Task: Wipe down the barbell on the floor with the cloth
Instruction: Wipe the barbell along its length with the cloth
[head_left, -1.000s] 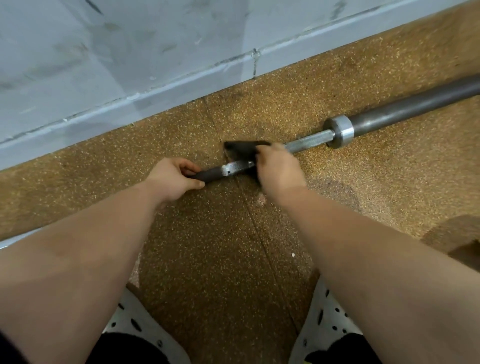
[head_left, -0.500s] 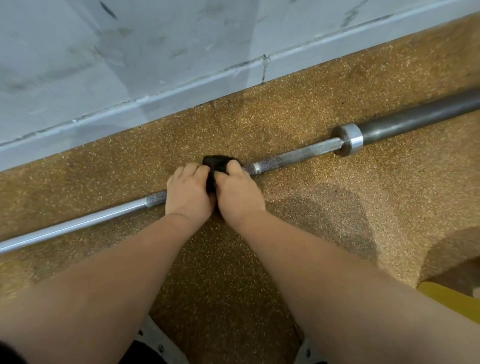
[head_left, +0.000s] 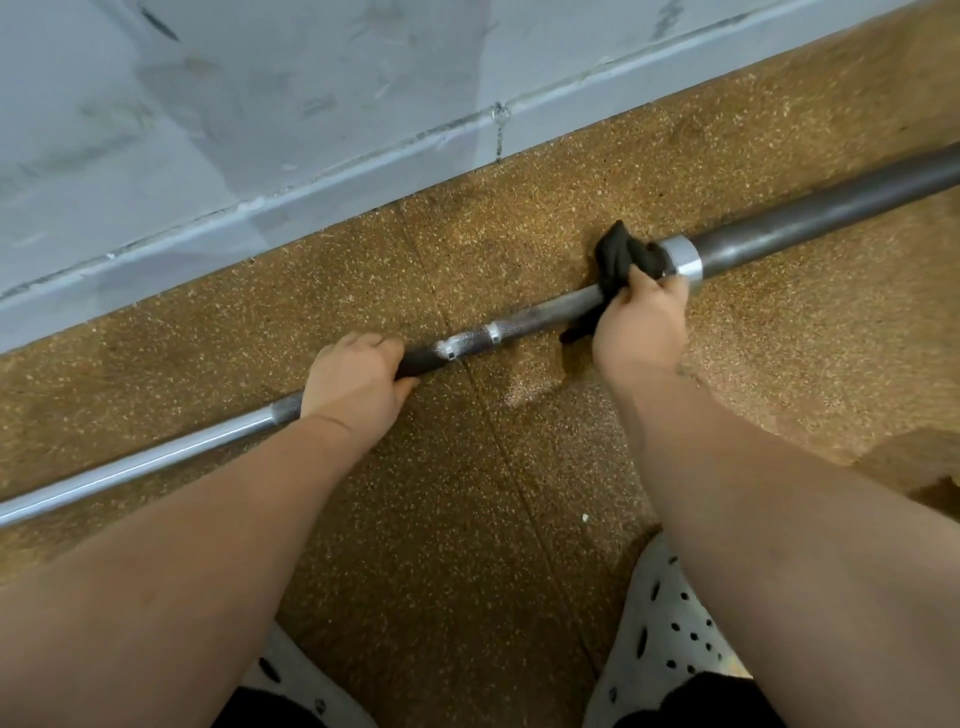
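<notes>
The speckled brown floor (head_left: 363, 519) bears the barbell (head_left: 540, 317) lying near the wall (head_left: 260, 130), and what look like white shoes (head_left: 670, 623).

One wide-angle view from the person's head looks forward and steeply down, close over both forearms (head_left: 182, 561), at the floor (head_left: 415, 545). The wall (head_left: 260, 130) fills the top; the barbell (head_left: 156, 458) crosses from lower left to upper right.
</notes>
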